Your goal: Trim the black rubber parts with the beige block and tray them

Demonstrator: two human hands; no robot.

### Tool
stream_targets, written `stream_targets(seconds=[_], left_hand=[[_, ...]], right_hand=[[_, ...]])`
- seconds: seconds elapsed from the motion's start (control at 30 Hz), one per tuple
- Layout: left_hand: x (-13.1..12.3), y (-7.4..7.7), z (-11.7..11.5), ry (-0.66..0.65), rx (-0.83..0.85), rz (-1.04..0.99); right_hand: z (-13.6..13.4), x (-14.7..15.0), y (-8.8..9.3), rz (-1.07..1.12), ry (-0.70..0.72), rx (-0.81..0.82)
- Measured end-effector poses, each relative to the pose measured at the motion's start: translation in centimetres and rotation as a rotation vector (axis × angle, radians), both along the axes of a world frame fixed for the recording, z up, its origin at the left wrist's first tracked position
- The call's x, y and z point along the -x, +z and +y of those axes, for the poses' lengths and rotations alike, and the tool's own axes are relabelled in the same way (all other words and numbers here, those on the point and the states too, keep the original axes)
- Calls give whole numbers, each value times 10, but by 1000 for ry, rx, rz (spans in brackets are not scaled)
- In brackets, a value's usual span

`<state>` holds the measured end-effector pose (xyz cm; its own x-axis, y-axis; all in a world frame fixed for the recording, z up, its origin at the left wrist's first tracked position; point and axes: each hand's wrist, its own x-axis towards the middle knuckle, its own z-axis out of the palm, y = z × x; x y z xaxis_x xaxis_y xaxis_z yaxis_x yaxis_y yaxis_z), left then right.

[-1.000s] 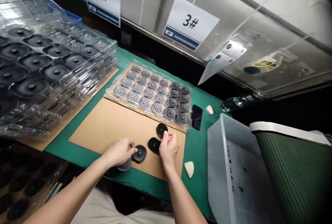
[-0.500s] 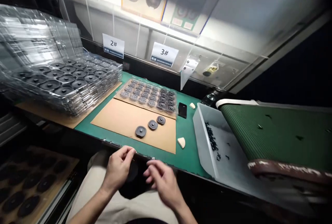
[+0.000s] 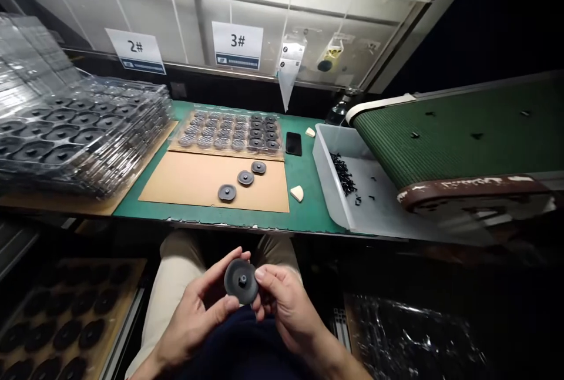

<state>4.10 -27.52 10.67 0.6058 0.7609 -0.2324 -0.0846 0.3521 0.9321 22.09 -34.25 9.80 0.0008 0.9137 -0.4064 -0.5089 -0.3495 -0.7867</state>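
Head view, lower centre of the frame: black disc (image 3: 241, 281) with a small raised hub, face towards the camera, held over the lap and well below the bench edge. Left hand (image 3: 194, 315) curls round its left rim, forefinger over the top and thumb under the lower edge. Right hand (image 3: 286, 303) meets the right rim with its fingertips (image 3: 263, 274). Both hands pinch the disc by the edge only; nothing supports it from beneath.

Risk, as I judge it: the hold is a light rim pinch in dim light. If either hand lets go before the other has a firm grip, the disc could drop between the knees to the dark floor, where it would be hard to see.

Mid-frame: three more discs (image 3: 245, 178) lie in a diagonal row on the cardboard sheet (image 3: 185, 183), apart from each other. A careless forearm coming back over the bench edge could sweep them off the green mat (image 3: 308, 215).

Behind them is a clear parts tray (image 3: 207, 148), filled with black parts only at its right end. A phone (image 3: 293, 143) lies just beside it, and a pale wedge (image 3: 297, 193) sits near the cardboard's right corner.

Right of the frame: white bin (image 3: 328, 192) holding small black bits, under the end of the conveyor belt (image 3: 453, 127). The disc is well clear of the belt.

Left of the frame: tall stack of clear trays (image 3: 79, 133); it looks springy and could slide if knocked.
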Motion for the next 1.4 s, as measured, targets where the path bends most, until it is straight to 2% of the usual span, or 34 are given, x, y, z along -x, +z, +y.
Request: stream_targets(seconds=[0.1, 0.17, 0.2, 0.23, 0.27, 0.33, 0.4, 0.47, 0.6, 0.73, 0.8, 0.93, 1.1, 1.17, 1.33, 1.4], left_hand=[[0, 0, 14, 60, 90, -7], [0, -1, 25, 141, 167, -25], [0, -1, 30, 178, 208, -43], [1, 0, 35, 204, 242, -68], [2, 0, 40, 219, 267, -95], [4, 1, 49, 225, 303, -140], [6, 2, 55, 237, 345, -165], [8, 2, 56, 264, 402, -191], [11, -2, 53, 279, 480, -277], [15, -4, 50, 312, 521, -292], [15, -5, 50, 322, 510, -286], [10, -7, 53, 318, 484, -250], [4, -5, 53, 318, 455, -205], [3, -3, 53, 333, 418, -199], [6, 1, 50, 351, 327, -201], [8, 3, 50, 358, 312, -196]], right_hand=[[19, -2, -2, -32, 119, 20], [41, -20, -6, -368, 156, -29], [54, -36, -9, -600, 123, -63], [69, -55, -13, -905, -1, -86], [84, -76, -18, -1082, -135, -75], [112, -119, -29, -1254, -287, -23], [134, -154, -41, -1359, -347, 26], [148, -175, -52, -1397, -345, 51], [153, -187, -66, -1332, -391, 63], [148, -179, -63, -1069, -542, 107], [144, -166, -56, -856, -551, 133], [134, -116, -37, -440, -399, 150], [118, -43, -17, -161, -209, 112], [108, -24, -5, -208, -111, -22], [88, -12, 32, -842, 57, -566], [85, -13, 43, -948, 108, -659]])
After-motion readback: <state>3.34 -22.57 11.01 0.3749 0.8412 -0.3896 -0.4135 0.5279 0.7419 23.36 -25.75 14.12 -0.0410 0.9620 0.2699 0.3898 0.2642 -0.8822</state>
